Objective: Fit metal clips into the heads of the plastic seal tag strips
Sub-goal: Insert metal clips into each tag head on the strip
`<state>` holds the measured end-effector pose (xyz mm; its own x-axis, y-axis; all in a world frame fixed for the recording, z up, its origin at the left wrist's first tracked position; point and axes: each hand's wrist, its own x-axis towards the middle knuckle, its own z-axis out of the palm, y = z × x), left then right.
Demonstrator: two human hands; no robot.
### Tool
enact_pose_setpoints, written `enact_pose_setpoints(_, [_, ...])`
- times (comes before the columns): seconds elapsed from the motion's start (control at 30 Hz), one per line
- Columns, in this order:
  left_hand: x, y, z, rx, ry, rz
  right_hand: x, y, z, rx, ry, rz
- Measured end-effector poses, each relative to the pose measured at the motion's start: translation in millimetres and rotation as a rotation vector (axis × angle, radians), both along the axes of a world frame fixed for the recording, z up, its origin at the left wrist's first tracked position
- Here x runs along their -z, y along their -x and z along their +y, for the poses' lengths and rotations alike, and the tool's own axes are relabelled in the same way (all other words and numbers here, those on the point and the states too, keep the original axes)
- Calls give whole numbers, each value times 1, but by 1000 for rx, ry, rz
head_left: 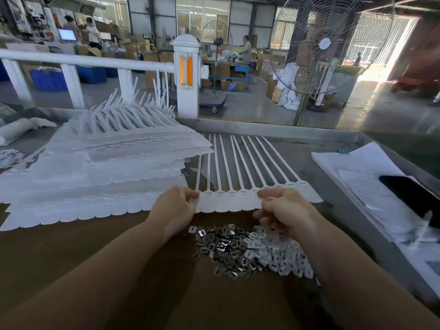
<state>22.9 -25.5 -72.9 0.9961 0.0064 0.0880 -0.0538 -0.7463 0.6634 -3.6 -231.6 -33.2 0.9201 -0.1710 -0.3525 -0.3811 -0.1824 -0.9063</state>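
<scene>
Head view: a joined row of strips (240, 186) lies on the tabletop (95, 253) just beyond the clips (250, 251). Left hand (175, 209) pinches its left end; right hand (283, 210) pinches its right part.

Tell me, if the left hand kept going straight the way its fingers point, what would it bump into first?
Probably the sheet of joined seal tags itself: the left hand already pinches its left end, so nothing lies between them.
</scene>
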Motion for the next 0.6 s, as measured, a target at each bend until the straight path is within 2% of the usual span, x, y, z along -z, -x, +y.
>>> enact_pose_setpoints(0.1, [9, 1, 0, 14, -108, -92, 1, 0, 0, -50, 140, -51])
enact_pose_setpoints(0.33, [14, 8, -3, 37, -136, -231, 8, -2, -1, -98, 409, -174])
enact_pose_setpoints(0.47, [16, 12, -3, 16, -175, -213, 14, -2, -4, -151, 650, -229])
enact_pose_setpoints(0.6, [16, 13, -4, 8, -197, -202, 17, -1, -5, -150, 736, -239])
